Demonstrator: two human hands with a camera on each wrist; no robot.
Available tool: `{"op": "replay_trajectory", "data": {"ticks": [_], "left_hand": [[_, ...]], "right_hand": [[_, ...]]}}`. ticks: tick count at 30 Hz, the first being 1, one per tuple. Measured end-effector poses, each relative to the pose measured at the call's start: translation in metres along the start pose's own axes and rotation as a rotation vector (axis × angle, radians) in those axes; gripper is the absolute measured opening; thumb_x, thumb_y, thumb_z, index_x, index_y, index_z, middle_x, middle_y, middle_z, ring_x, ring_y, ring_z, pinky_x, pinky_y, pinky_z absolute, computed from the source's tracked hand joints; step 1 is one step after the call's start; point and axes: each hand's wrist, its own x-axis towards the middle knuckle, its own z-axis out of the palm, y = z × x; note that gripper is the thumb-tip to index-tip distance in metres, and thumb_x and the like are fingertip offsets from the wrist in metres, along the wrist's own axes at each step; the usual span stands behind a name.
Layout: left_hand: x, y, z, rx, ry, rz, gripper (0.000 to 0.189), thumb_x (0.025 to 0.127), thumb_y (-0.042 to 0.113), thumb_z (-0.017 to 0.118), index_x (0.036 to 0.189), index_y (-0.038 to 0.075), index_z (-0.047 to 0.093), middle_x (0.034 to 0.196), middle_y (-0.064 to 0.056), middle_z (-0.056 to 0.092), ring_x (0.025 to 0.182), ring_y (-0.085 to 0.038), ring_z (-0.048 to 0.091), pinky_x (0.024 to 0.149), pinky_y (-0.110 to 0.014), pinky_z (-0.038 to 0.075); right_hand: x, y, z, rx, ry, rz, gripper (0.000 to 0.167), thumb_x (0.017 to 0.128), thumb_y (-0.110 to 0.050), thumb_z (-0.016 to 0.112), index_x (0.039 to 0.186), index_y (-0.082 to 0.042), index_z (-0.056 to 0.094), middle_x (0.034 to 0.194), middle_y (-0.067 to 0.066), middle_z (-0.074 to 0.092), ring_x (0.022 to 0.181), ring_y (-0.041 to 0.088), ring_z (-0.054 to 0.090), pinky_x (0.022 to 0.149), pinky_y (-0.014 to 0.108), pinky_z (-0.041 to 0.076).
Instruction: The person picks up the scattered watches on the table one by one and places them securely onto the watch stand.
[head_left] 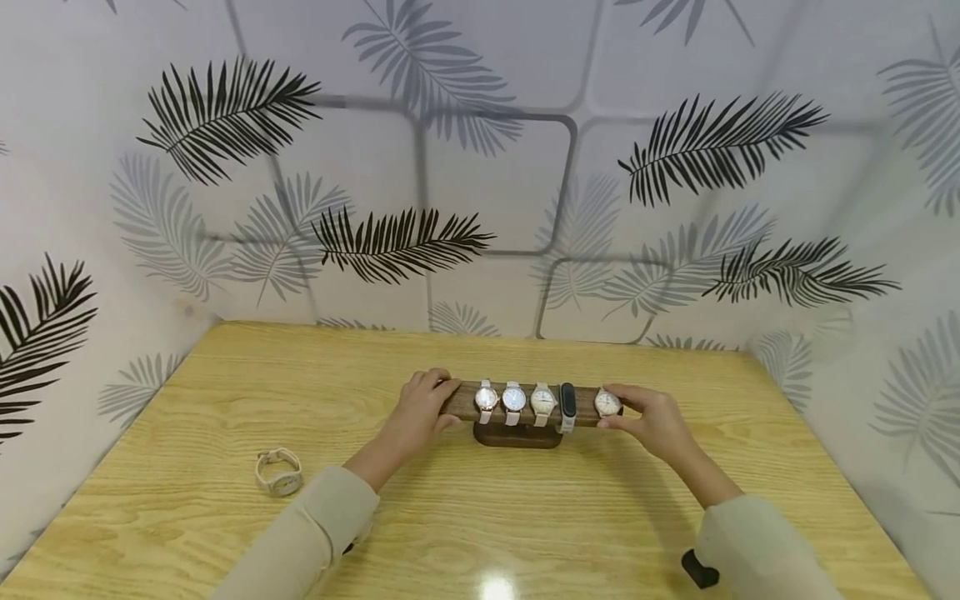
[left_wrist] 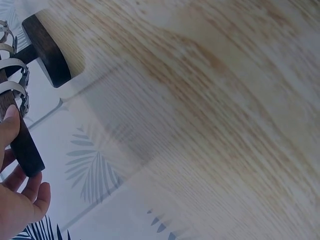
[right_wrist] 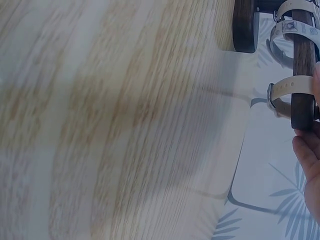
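A dark wooden watch stand point(head_left: 462, 402) lies crosswise on the table, its bar raised on an oval base point(head_left: 517, 437). Three pale-strapped watches, one of them a cream watch point(head_left: 543, 402), sit round the bar beside a black-faced fitness band point(head_left: 567, 402). My left hand point(head_left: 422, 410) grips the bar's left end, with the thumb point(left_wrist: 10, 127) along one side. At the other end my right hand point(head_left: 651, 418) holds the bar, fingers and thumb bordering a round-faced watch point(head_left: 607, 404). The right wrist view shows this watch's strap point(right_wrist: 290, 89) looped round the bar near its tip.
A cream watch point(head_left: 283, 481) with its strap curled lies on the wooden table point(head_left: 480, 508), left of the left forearm. Behind the table rises a wall point(head_left: 495, 192) with a leaf pattern. Part of a black object point(head_left: 700, 570) shows by the right sleeve.
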Motion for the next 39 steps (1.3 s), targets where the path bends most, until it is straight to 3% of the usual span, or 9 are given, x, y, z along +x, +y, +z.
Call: {"op": "replay_trajectory", "data": {"ticks": [12, 39], "left_hand": [[0.0, -0.001, 0.001, 0.02, -0.02, -0.002, 0.051, 0.083, 0.025, 0.067, 0.126, 0.002, 0.055, 0.124, -0.015, 0.051, 0.114, -0.034, 0.047, 0.095, -0.051, 0.041], [0.001, -0.003, 0.002, 0.001, -0.003, -0.002, 0.051, 0.081, 0.025, 0.067, 0.124, 0.002, 0.055, 0.123, -0.015, 0.052, 0.112, -0.034, 0.048, 0.093, -0.051, 0.041]], "right_hand": [[0.0, 0.001, 0.008, -0.076, 0.063, -0.077, 0.051, 0.061, -0.007, 0.082, 0.108, 0.006, 0.066, 0.105, 0.023, 0.067, 0.095, 0.038, 0.064, 0.078, 0.045, 0.055], [0.0, -0.001, 0.02, -0.036, 0.109, -0.052, 0.054, 0.062, -0.004, 0.081, 0.112, 0.006, 0.064, 0.112, 0.024, 0.064, 0.1, 0.039, 0.062, 0.077, 0.045, 0.054]]}}
